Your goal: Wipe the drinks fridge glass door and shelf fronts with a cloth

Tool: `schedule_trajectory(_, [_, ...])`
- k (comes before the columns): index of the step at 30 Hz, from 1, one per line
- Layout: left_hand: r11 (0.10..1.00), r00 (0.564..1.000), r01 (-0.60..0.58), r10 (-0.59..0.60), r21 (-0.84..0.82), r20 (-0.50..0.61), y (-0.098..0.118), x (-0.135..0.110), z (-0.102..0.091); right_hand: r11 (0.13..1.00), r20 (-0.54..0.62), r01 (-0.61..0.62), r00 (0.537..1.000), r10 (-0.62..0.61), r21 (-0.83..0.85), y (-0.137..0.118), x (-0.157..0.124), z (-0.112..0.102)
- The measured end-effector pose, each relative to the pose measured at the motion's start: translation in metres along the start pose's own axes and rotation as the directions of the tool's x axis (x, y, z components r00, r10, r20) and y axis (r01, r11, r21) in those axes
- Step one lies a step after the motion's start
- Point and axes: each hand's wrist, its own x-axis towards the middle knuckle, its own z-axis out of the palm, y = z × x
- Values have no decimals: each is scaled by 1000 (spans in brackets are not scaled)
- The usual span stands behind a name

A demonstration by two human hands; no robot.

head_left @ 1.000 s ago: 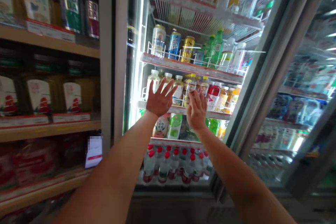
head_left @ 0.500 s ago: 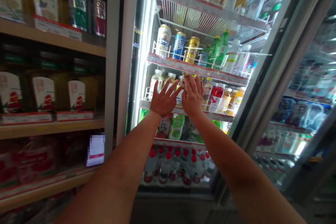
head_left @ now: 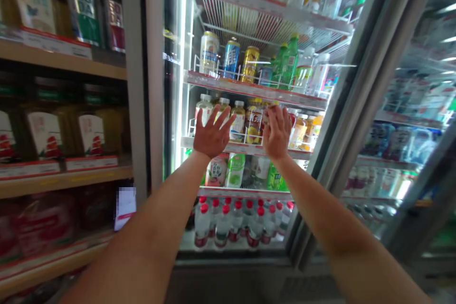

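My left hand (head_left: pixel 213 132) is raised with its fingers spread, holding nothing, in front of a shelf of drinks in the upright cooler. Behind its fingertips are pale-capped bottles (head_left: pixel 237 121). My right hand (head_left: pixel 277 132) is up to its right, fingers bent and close together. A small pinkish-brown patch shows at its fingertips, too blurred to name. Between the hands shows a yellow-capped bottle (head_left: pixel 254 122) with a dark label. Whether either palm touches the glass or a bottle I cannot tell.
Cans (head_left: pixel 209 52) and green bottles (head_left: pixel 290 62) stand on the shelf above. Red-capped water bottles (head_left: pixel 223 228) fill the bottom. To the left, wooden shelves (head_left: pixel 64 181) hold large bottles and packs. A metal door frame (head_left: pixel 351 99) slants down on the right, beside another cooler.
My right hand has moved to the right, away from my left hand, uncovering the bottles between them. The left hand stays spread in nearly the same place. The whole view has shifted slightly.
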Motion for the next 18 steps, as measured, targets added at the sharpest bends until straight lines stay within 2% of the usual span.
schedule_trajectory(3, [1000,1000,-16,17,14,-26,-1,0,2,996,100,80,992,-83,29,12,-5,-10])
schedule_trajectory(6, [1000,999,-23,24,22,-38,-1,0,3,999,14,-31,999,31,33,31,0,-12])
schedule_trajectory(9, [999,998,-34,37,37,-58,-1,0,4,993,-118,-116,986,118,29,46,-20,-14])
schedule_trajectory(11, [998,996,-43,46,45,-76,-1,0,5,996,-118,-86,989,88,19,53,-43,-18])
schedule_trajectory(14, [998,996,-49,53,46,-78,-2,0,6,999,-24,-41,999,41,17,66,-66,-26])
schedule_trajectory(15, [998,996,-50,53,47,-77,-2,0,6,998,-21,-60,998,60,21,73,-67,-28])
schedule_trajectory(18, [999,996,-41,43,31,-75,-1,0,6,977,-110,-206,971,210,44,92,-56,-30])
